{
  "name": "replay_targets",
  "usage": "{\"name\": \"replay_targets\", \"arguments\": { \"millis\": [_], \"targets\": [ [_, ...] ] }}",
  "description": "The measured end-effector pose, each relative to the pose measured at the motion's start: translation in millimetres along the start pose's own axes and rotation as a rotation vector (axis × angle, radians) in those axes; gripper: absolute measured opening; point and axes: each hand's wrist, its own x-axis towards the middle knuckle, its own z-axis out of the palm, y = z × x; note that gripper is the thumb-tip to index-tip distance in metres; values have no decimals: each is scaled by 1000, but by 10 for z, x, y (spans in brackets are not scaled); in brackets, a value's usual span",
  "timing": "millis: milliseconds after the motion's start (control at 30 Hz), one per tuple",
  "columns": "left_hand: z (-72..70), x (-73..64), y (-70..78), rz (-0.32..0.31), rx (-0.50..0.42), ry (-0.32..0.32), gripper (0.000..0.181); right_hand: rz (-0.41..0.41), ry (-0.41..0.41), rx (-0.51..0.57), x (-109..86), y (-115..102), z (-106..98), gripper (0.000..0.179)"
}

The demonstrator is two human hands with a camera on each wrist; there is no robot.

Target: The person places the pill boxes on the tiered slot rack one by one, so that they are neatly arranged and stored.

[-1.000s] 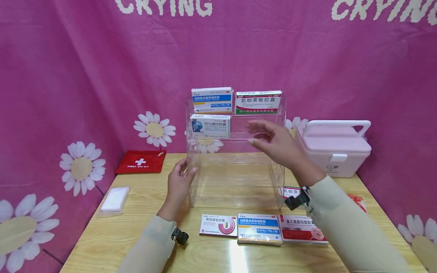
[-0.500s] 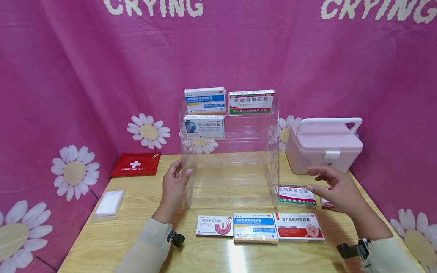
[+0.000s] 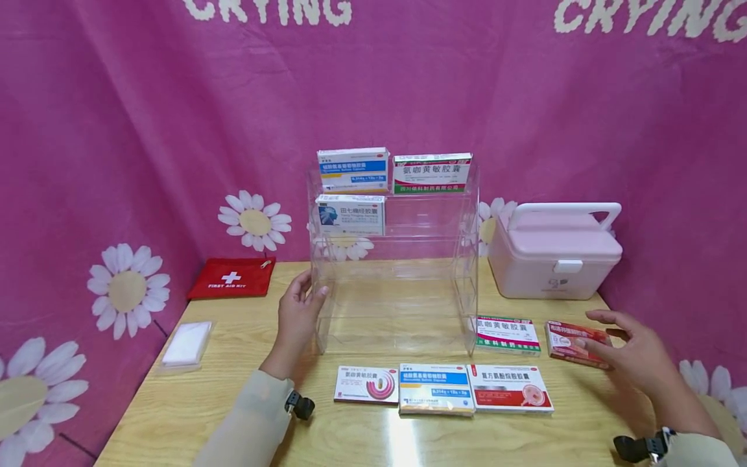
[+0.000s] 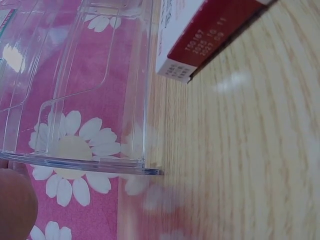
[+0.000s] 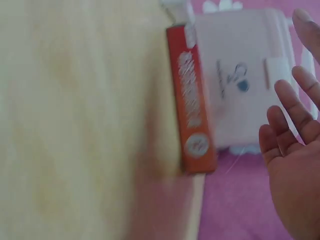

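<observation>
The left hand [image 3: 297, 316] pinches the side of the clear rack [image 3: 397, 269]; the right hand [image 3: 642, 357], fingers spread, hovers by the red box [image 3: 563, 339] (contact is hard to tell).

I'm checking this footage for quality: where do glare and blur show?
Head: a glare streak on the table in front of the blue box; left wrist: pale sheen on the table, reflections along the rack; right wrist: blurred, lettering smeared on the red box.

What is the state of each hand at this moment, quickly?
Left hand: holding the clear rack by its side.
Right hand: open, near the rightmost red box.
</observation>
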Motion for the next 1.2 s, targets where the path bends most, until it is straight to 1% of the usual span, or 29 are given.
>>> {"name": "replay_targets", "arguments": {
  "millis": [67, 133, 300, 367, 467, 600, 700, 767, 867, 1000, 1067, 1200],
  "targets": [
    [5, -2, 1, -2, 3, 0, 57, 34, -8, -1, -34, 106, 3, 77],
    [6, -4, 2, -5, 6, -4, 56, 48, -17, 10, -54, 209, 10, 79],
    [5, -7, 2, -4, -1, -7, 55, 27, -60, 63, -74, 420, 36, 82],
    [5, -6, 2, -7, -8, -6, 56, 21, -79, 62, -73, 471, 46, 85],
    [2, -7, 7, -25, -10, -7, 57, 39, -125, 40, -43, 501, 37, 92],
    [-3, -2, 15, -41, -8, -3, 58, 59, -179, -33, 12, 511, 14, 98],
    [-7, 1, 17, -53, 0, -6, 58, 28, -162, -84, 21, 531, 18, 94],
    [-11, -4, 23, -68, 9, -9, 58, 6, -131, -117, 13, 542, 35, 89],
    [-12, -11, 31, -85, 23, -11, 59, -10, -111, -119, 6, 556, 58, 81],
    [-8, -20, 36, -81, 18, -10, 59, -31, -102, -104, 2, 554, 85, 72],
    [-6, -21, 35, -76, 16, -9, 59, -41, -94, -101, -2, 537, 92, 71],
    [-5, -22, 30, -77, 20, -5, 59, -7, -103, -116, -8, 471, 77, 79]
  ]
}}
